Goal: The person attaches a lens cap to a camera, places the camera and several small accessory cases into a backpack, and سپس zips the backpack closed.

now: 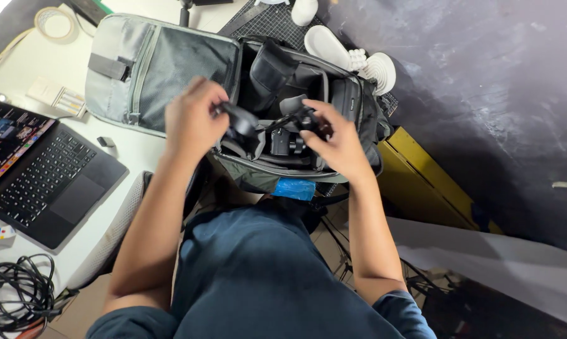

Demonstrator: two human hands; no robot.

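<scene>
Here the left hand (192, 119) is closed around a black strap piece (240, 119), pinching it between thumb and fingers just above the bag (170, 63). The right hand (340, 141) grips a black camera rig (289, 135), its fingers curled over the top, with a thin black cord running from the rig toward the strap piece. Both things sit at the near edge of the bag's main compartment, between the two hands, which are near each other but apart.

The bag is a grey camera backpack lying open on the desk (57, 69). Its flap is thrown back to the left and shows a dark mesh pocket with a grey tab. The main half holds black padded dividers (271, 69), one of them standing up in a curl. The rig is matte black, blocky, with round knobs on its front; finer detail is blurred. Something blue (294, 188) shows just under the bag's near rim.

A laptop (51, 182) lies open to the left, a coil of black cables (16, 292) lies below it, and a tape roll (57, 25) lies at the far corner. White slippers (352, 56) lie beyond the bag.
</scene>
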